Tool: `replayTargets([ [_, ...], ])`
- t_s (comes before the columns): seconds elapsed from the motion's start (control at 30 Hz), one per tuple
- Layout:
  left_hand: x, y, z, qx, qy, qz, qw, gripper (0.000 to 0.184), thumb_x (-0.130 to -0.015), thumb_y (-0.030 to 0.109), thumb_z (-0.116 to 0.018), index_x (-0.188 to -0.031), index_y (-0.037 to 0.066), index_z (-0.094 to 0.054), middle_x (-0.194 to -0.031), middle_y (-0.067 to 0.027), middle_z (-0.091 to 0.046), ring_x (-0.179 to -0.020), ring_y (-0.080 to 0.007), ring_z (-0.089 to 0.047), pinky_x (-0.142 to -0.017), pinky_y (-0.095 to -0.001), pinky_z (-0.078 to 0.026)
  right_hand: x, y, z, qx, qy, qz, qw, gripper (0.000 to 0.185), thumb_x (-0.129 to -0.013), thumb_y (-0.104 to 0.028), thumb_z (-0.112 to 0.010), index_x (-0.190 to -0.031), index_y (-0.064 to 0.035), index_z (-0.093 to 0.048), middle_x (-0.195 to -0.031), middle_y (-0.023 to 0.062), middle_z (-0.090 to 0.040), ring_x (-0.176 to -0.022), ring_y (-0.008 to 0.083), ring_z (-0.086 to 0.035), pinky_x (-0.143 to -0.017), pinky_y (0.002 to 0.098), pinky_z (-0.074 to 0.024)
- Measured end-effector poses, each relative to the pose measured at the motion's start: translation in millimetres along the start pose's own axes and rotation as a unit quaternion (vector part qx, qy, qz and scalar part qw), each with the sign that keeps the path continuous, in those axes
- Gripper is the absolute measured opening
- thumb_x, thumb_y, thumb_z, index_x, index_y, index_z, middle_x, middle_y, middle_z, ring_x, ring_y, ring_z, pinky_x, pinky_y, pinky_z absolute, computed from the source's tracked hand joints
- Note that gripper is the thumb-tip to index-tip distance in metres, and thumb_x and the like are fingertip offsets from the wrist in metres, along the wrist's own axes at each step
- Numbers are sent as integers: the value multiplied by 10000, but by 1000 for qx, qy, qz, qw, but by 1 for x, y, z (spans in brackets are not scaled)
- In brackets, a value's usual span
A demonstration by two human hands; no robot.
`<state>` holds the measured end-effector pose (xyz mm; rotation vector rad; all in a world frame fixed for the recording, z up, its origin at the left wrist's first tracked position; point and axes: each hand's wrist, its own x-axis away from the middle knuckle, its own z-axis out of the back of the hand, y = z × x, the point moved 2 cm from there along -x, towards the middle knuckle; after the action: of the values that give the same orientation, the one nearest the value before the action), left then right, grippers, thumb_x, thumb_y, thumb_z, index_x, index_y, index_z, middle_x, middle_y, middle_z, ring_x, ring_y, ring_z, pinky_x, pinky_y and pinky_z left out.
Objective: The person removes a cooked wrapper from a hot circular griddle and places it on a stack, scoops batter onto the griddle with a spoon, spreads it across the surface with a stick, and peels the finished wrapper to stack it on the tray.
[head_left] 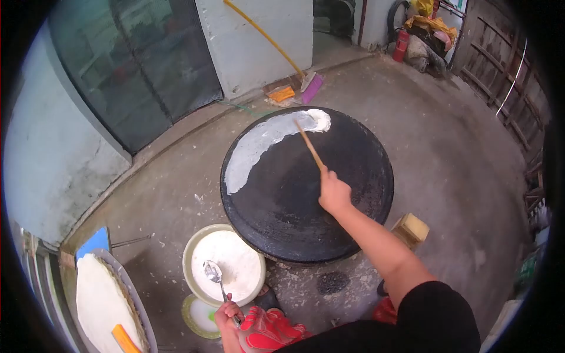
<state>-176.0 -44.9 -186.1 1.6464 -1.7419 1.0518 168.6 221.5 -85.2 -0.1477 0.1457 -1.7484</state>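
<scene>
My right hand [335,191] is closed round a thin wooden spreader stick [309,146], stretched out over a large round black griddle [306,200]. The stick's far end lies at the pale batter [259,141], which forms a curved band along the griddle's far left side, with a thicker white blob at its right end. My left hand [228,315] grips the handle of a metal ladle [213,272]. The ladle's bowl hangs over a round basin [188,265] of white batter, just left of the griddle's near edge.
A stack of pale flat sheets [106,300] stands at lower left, with an orange-handled tool [125,338] on it. A smaller green bowl [191,320] sits beside the basin. A yellow block [411,229] is right of the griddle. A broom [312,88] and fire extinguisher [401,46] stand behind.
</scene>
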Motion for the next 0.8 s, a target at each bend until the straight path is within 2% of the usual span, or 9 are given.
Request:
replayTargets([
  [0.1,5,-4,0,3,-14,24,1000,248,-830,53,-374,-1017,-17,-522,-555,0,-408,-404,-84,-354,-363,-212,-334,-62,15,-25,155,108,30,982,435,-815,-121,-455,-1230,-30,-363,-931,83,-536,-717,212,-625,-562,327,-512],
  [0.3,8,2,0,-14,-8,-22,1000,247,-820,47,-380,-1014,-12,-522,-559,7,-414,-401,-82,-350,-358,-206,-338,8,79,21,67,11,-32,997,526,-768,-128,-526,-1242,11,-346,-962,177,-547,-851,288,-596,-716,361,-491],
  [0.37,9,5,0,-14,-16,-33,999,248,-818,44,-388,-1025,-24,-506,-554,4,-410,-398,-81,-348,-354,-199,-337,18,110,-5,-138,94,31,985,419,-817,-134,-472,-1211,-9,-406,-932,163,-574,-815,280,-597,-733,328,-471],
  [0.47,24,2,-12,-18,-18,-42,999,246,-817,38,-384,-1021,-39,-498,-542,5,-401,-394,-81,-346,-352,-195,-335,21,125,15,-351,68,65,932,335,-853,-124,-422,-1174,-39,-465,-850,132,-604,-774,252,-594,-726,311,-451],
  [0.57,53,0,-27,-35,-40,-51,997,245,-822,36,-370,-1017,-47,-494,-540,7,-398,-392,-80,-348,-351,-195,-333,-23,161,-7,-429,79,-26,899,350,-850,-73,-411,-1194,-83,-474,-745,90,-606,-717,212,-588,-682,316,-447],
  [0.63,69,-1,-34,-32,-88,-53,994,249,-827,34,-358,-1024,-42,-490,-546,6,-398,-391,-80,-349,-347,-196,-327,-43,169,8,-350,74,-121,926,368,-850,-66,-402,-1212,-80,-467,-696,88,-600,-689,180,-585,-676,312,-446],
  [0.7,87,-8,-39,-49,-109,-56,991,263,-829,31,-355,-1046,-40,-484,-562,5,-406,-404,-79,-362,-359,-201,-333,-53,169,6,-391,51,-150,907,387,-856,-81,-390,-1235,-111,-457,-665,77,-588,-576,166,-558,-565,311,-446],
  [0.77,100,-17,-46,-52,-120,-61,990,280,-829,33,-356,-1068,-39,-483,-569,2,-411,-421,-79,-376,-378,-205,-343,-58,149,2,-437,-78,-140,885,375,-899,-130,-343,-1260,-174,-432,-660,16,-528,-402,86,-367,-345,249,-299],
  [0.8,107,-25,-50,-44,-128,-42,990,292,-829,34,-359,-1084,-43,-479,-576,-3,-419,-436,-80,-391,-393,-204,-349,-49,140,13,-491,-111,-146,852,360,-904,-148,-339,-1246,-182,-447,-677,19,-529,-403,77,-349,-343,234,-284],
])
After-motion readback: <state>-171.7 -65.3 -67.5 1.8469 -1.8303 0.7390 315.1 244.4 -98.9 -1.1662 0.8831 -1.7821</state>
